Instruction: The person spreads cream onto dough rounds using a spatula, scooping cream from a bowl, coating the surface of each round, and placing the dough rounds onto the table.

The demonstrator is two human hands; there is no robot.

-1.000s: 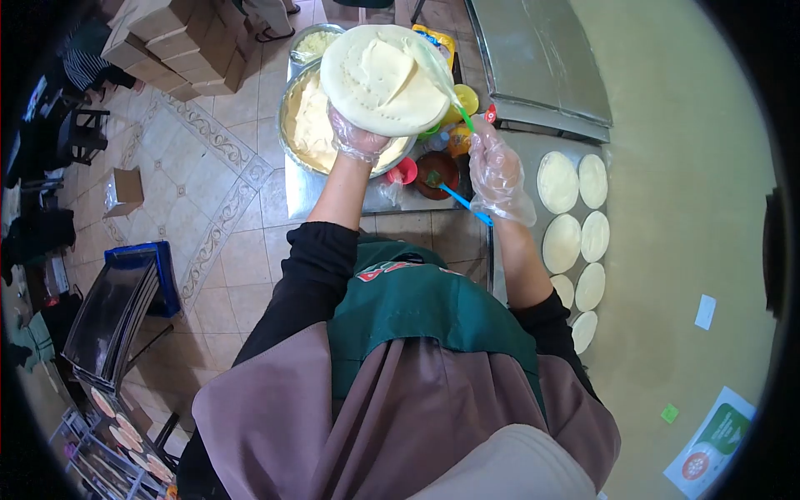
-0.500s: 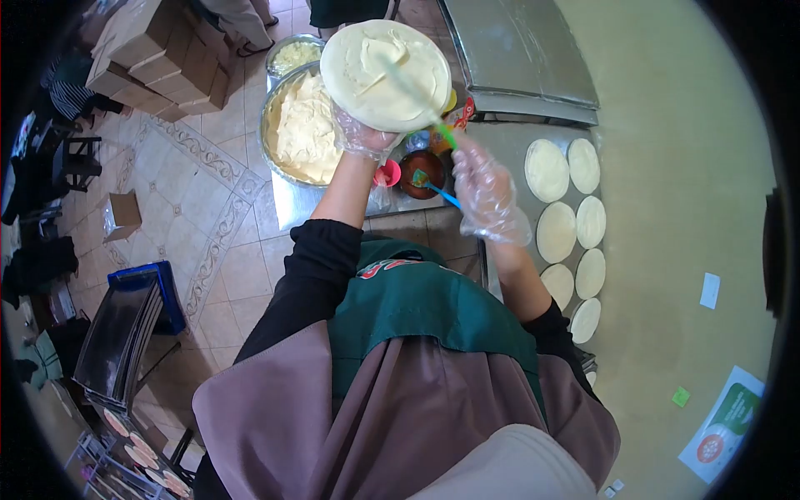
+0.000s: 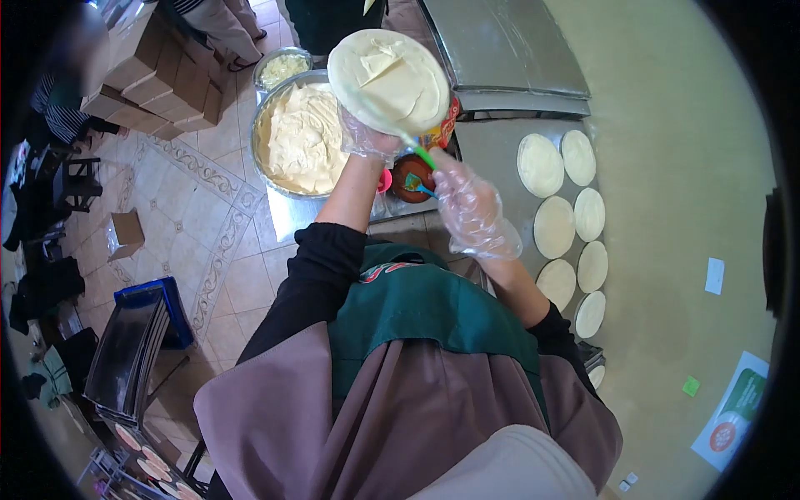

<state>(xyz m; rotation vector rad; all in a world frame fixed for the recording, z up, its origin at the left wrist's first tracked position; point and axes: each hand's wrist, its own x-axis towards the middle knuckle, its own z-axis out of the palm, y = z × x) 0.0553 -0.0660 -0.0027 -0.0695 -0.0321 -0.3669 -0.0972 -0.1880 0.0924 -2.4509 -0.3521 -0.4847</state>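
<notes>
My left hand (image 3: 367, 140), in a clear plastic glove, holds up a round flat dough base (image 3: 425, 93) from underneath. Pale cream is spread over its top, with a raised fold near the middle. My right hand (image 3: 473, 208), gloved too, grips the green handle of a spatula (image 3: 422, 155). Its blurred pale blade lies over the base's lower left edge; whether it touches cannot be told. Just left stands a large metal bowl (image 3: 257, 158) filled with pale cream (image 3: 304, 137). Below the base are a brown bowl (image 3: 400, 194) with a blue-handled utensil and a pink cup (image 3: 385, 180).
Several round dough bases (image 3: 554, 227) lie on the metal counter (image 3: 500, 137) to the right. A smaller bowl of shredded pale food (image 3: 283, 70) sits behind the cream. Cardboard boxes (image 3: 150, 54) and other people stand at the back left; stacked dark trays (image 3: 125, 358) are lower left.
My right hand has moved left and slightly down, drawing the spatula from the middle of the base towards its lower edge. The cream fold on top has a different shape.
</notes>
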